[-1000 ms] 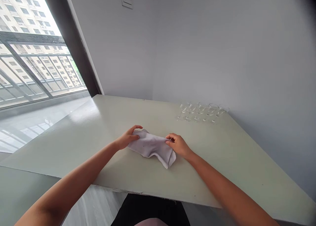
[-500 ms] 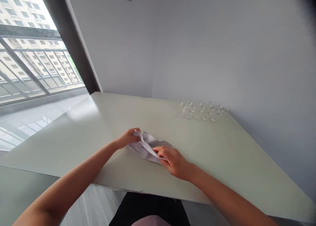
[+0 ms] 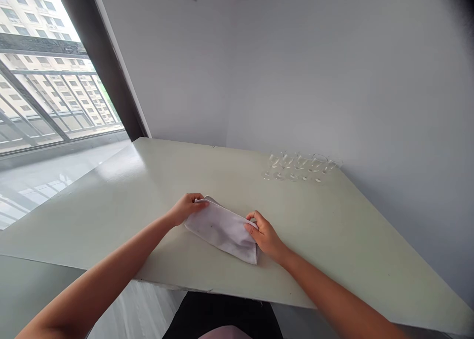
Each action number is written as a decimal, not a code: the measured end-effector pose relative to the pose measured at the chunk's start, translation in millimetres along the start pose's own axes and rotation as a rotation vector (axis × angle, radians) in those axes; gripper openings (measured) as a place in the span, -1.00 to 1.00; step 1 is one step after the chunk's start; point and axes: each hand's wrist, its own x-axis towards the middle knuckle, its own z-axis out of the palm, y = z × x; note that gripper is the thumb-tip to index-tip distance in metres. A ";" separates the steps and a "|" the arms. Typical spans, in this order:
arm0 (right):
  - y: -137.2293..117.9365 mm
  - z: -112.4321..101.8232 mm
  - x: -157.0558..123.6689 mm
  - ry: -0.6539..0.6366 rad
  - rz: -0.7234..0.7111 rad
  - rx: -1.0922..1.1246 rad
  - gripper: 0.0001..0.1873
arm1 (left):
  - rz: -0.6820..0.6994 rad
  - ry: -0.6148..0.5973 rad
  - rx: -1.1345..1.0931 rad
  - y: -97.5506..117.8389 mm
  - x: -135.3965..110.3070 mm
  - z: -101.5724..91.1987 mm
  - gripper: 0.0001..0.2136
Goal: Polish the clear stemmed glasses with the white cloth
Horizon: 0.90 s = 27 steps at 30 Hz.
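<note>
A pale lilac-grey cloth (image 3: 224, 230) is stretched between my two hands, just over the near part of the table. My left hand (image 3: 188, 208) pinches its upper left corner, thumb in front and fingers behind. At the upper right corner, my right hand (image 3: 265, 234) grips the edge between thumb and curled fingers. The front face hangs toward me, its lower edge slanting down to the right. Behind the top edge, near my left hand, a bit of another layer shows.
Several clear stemmed glasses (image 3: 301, 167) stand in rows at the table's far right, near the wall (image 3: 333, 82). The pale green table (image 3: 159, 171) has its near edge in front of my body. A window with railings (image 3: 55, 97) is at the left.
My right hand has moved slightly up and right and now holds the cloth's upper corner. The cloth, bunched and partly open before, is pulled straighter, with its front face hanging down.
</note>
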 end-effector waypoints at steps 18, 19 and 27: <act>1.8 -15.4 0.1 -0.060 0.270 -0.081 -0.53 | 0.077 0.307 0.512 -7.3 14.1 10.3 -0.63; 3.0 -15.6 -0.3 -0.020 0.229 -0.237 -0.54 | 0.080 0.308 0.538 -7.3 14.3 9.8 -0.65; 6.9 -7.8 -6.6 0.183 -0.561 -1.089 -0.70 | 0.425 0.595 0.885 4.3 -17.5 23.0 -0.65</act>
